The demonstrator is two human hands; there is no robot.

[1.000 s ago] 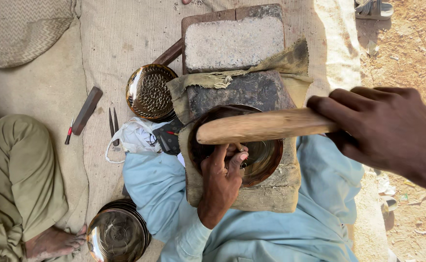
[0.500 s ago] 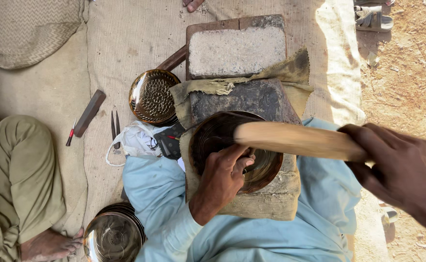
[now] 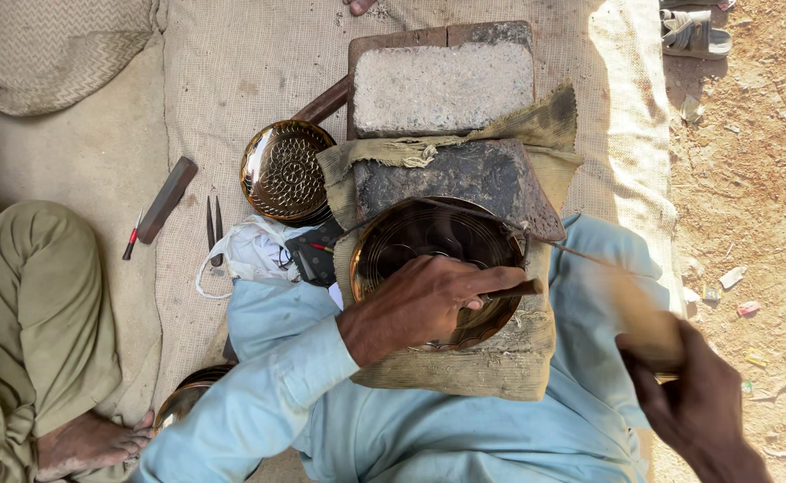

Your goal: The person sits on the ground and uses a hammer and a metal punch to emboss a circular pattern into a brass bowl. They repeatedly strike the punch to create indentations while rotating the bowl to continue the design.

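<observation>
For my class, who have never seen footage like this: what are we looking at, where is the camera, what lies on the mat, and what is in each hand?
The single view comes from a camera worn on the person's head, looking down at their lap. There is no machine, only bare hands. The left hand pins a thin metal punch against a round brass plate lying on a dark padded block. The right hand grips a wooden mallet, blurred by motion. On the woven mat lie a second patterned plate, a stone slab and tweezers.

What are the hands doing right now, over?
Left hand holds thin punch tool on brass plate. Right hand grips blurred wooden mallet, off the plate. Nothing in the way.
</observation>
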